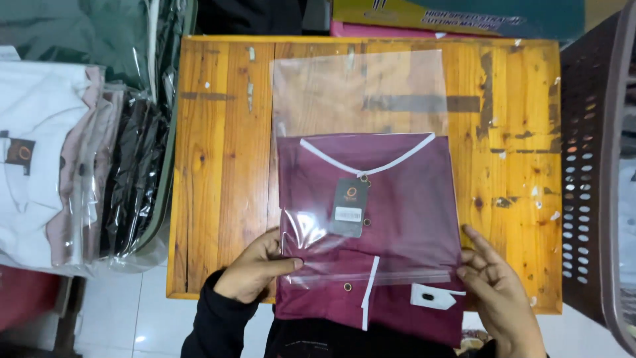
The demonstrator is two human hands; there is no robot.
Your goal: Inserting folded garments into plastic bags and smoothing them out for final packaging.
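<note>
A folded maroon shirt (404,199) with white trim and a dark hang tag (350,207) lies on the wooden table (225,166), partly inside a clear plastic bag (361,93). The bag's open end sits near the shirt's lower part, and the shirt's bottom hangs past the table's near edge. My left hand (255,268) pinches the bag's left edge by the opening. My right hand (493,278) rests with fingers against the bag's right edge near a small white tag (432,297).
Stacks of bagged folded garments (73,152), white, pink and black, lie left of the table. A dark perforated plastic basket (593,166) stands at the right. A boxed item (457,16) sits behind the table. White tiled floor (112,311) shows below left.
</note>
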